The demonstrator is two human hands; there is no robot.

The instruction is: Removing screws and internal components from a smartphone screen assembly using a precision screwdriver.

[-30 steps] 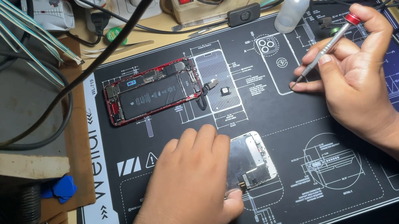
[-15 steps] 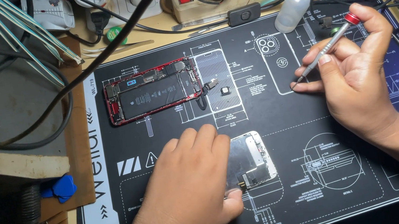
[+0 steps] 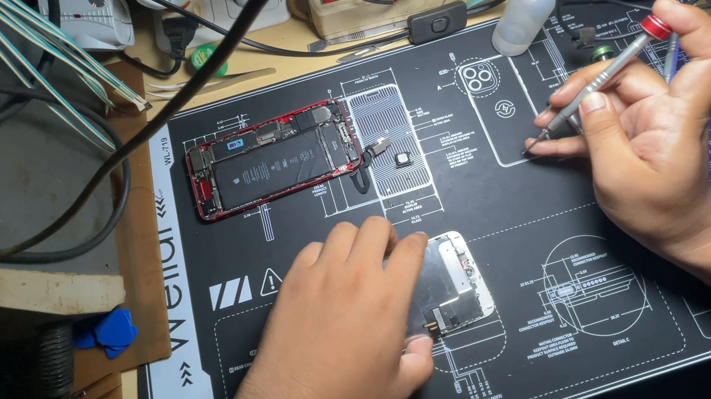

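Note:
My left hand (image 3: 340, 337) lies flat on a detached phone screen panel (image 3: 452, 284), pressing it against the black work mat (image 3: 510, 202); only the panel's right end with its metal backing shows. My right hand (image 3: 652, 131) holds a slim silver screwdriver with a red cap (image 3: 606, 85), its tip touching the mat near a tiny dark speck. An opened red phone body (image 3: 276, 157), battery and boards exposed, rests at the mat's upper left, apart from both hands. A small loose part (image 3: 404, 160) sits just to the right of it.
A white squeeze bottle (image 3: 527, 7) stands at the mat's far edge. Power strips, plugs and tangled cables crowd the back. A grey box (image 3: 6, 181) and thick black cables fill the left side. Blue picks (image 3: 108, 332) lie left of the mat.

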